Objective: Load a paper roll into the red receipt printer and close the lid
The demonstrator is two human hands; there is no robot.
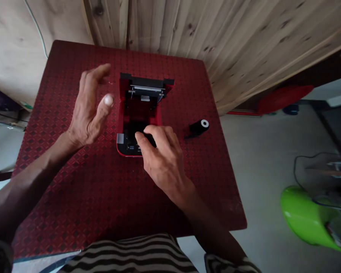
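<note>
"Bent low, with thumb and forefinger close together, my right hand is down at the front of the red-and-black machine."

"Is it gripping something?"

"I can't tell you that. There's dark stuff right by my fingertips, and it blends with the black front panel, so whether I'm pinching a part or only touching one doesn't show."

"And the other hand?"

"My left hand is empty and open, raised beside the machine with the thumb spread from the fingers. I'd say it's out there so it doesn't block the opening."

"Why is the machine sitting like that?"

"It's on the red patterned table, front edge towards me, and the lid stands up at the far side. That way the hollow inside faces me, and I can come in over the front without leaning round the lid. The metal bar up in the lid is in plain sight too."

"What's that off to the right?"

"A black roll with a white end, lying on its side near the table's right edge, well apart from the machine. I reckon that spot suits it: clear of my right forearm, yet easy to see. A pale square is at the machine's front left corner, and my fingers are away from it."
</note>
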